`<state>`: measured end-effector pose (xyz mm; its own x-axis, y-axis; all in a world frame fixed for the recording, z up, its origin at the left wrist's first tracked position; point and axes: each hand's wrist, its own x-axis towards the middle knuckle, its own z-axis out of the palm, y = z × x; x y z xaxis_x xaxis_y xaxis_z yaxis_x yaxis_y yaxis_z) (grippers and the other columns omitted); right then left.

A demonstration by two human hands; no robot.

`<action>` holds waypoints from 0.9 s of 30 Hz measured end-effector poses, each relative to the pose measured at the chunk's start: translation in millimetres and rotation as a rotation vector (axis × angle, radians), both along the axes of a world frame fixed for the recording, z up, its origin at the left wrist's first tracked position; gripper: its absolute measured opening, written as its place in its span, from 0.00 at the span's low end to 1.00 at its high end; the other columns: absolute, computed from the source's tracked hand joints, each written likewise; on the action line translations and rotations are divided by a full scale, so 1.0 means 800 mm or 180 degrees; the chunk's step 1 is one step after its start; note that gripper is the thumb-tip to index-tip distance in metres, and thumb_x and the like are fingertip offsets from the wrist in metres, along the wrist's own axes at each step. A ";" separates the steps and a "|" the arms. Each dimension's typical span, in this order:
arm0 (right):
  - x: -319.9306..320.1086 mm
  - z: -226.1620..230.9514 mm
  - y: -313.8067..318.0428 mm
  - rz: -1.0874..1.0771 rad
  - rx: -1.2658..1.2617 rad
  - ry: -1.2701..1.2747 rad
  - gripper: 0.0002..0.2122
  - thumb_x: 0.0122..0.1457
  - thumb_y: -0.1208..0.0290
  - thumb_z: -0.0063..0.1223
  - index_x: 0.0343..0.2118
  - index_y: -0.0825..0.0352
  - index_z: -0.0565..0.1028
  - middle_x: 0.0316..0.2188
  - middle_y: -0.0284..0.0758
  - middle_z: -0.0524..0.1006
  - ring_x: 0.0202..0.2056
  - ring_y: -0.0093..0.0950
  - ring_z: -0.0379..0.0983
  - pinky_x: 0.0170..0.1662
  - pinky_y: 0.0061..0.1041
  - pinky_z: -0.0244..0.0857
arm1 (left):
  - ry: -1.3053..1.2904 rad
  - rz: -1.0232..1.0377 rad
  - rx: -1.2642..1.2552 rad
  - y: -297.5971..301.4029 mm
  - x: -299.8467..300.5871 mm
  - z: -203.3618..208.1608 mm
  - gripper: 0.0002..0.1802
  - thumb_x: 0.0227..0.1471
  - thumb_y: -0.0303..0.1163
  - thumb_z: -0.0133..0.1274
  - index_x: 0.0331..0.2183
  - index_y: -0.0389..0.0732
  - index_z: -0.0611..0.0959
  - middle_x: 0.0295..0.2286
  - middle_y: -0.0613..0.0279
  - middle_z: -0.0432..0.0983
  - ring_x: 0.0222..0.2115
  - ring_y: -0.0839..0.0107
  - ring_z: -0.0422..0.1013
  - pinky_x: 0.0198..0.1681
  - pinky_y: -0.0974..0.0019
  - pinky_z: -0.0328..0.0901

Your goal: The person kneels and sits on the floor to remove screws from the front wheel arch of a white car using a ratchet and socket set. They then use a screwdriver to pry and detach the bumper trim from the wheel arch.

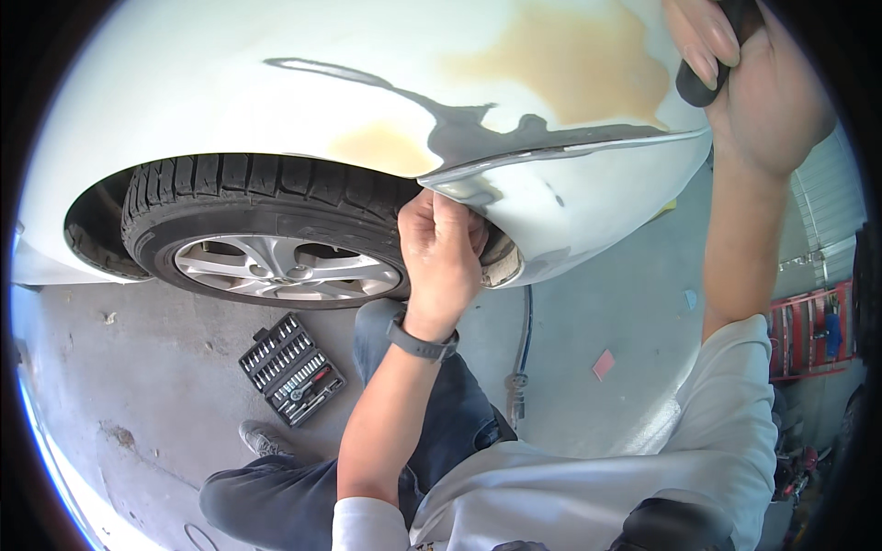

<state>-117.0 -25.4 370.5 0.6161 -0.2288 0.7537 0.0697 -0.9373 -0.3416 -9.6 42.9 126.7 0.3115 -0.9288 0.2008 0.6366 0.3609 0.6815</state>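
My left hand (pixel 441 253), with a dark watch band on its wrist, is raised into the gap between the tire (pixel 266 197) and the bumper (pixel 588 197). Its fingers are curled closed at the wheel-arch edge, their tips partly hidden; what they pinch I cannot make out. High at the right, my right hand (pixel 767 101) is wrapped round a black rounded handle (pixel 700 84); the rest of that tool is out of view. The white body panel (pixel 367 28) carries grey and tan patches (pixel 570 69) along the seam above the bumper.
An open black socket set case (pixel 292 369) lies on the grey floor beside my leg. A dark hose with a metal fitting (pixel 516 384) runs along the floor under the bumper. A pink scrap (pixel 603 365) lies to the right. A red rack (pixel 813 331) stands at the far right.
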 end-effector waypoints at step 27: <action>-0.022 -0.012 -0.015 -0.0124 0.0261 -0.0261 0.20 0.75 0.58 0.33 0.27 0.64 0.67 0.12 0.24 0.61 0.09 0.13 0.51 0.13 0.13 0.50 | -0.0208 -0.0867 -0.0127 0.001 0.032 -0.005 0.20 0.70 0.44 0.47 0.27 0.42 0.72 0.19 0.76 0.57 0.18 0.83 0.48 0.22 0.73 0.45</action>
<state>-134.9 -37.2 360.7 0.5425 -0.3143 0.7791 0.0647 -0.9090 -0.4117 15.7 43.5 122.5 0.0366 -0.9675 0.2503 0.6691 0.2098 0.7130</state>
